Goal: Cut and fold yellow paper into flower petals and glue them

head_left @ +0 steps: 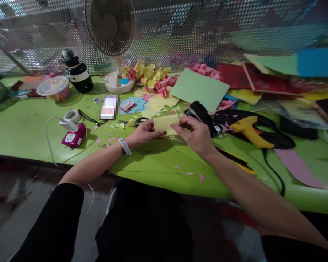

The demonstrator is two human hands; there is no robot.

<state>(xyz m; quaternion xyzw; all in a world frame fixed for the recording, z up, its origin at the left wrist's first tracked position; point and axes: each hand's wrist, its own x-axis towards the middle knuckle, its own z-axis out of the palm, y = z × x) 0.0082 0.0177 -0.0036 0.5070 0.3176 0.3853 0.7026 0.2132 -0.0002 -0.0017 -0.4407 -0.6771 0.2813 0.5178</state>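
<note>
Both hands hold a small yellow paper piece (166,123) just above the green table (22,127). My left hand (143,133), with a white wristband, pinches the paper's left end. My right hand (195,134) grips its right end with fingers curled over the top edge. Black-handled scissors (138,121) lie right behind my left hand. A black stapler (205,113) sits just beyond my right hand. Paper scraps lie scattered under and around the hands.
A white fan (112,32) stands at the back beside folded yellow and pink paper shapes (150,78). A yellow glue gun (248,131), a green sheet (199,89), a black bottle (78,71), a plastic tub (54,87), a magenta device (73,136) and tape (71,115) surround the work spot.
</note>
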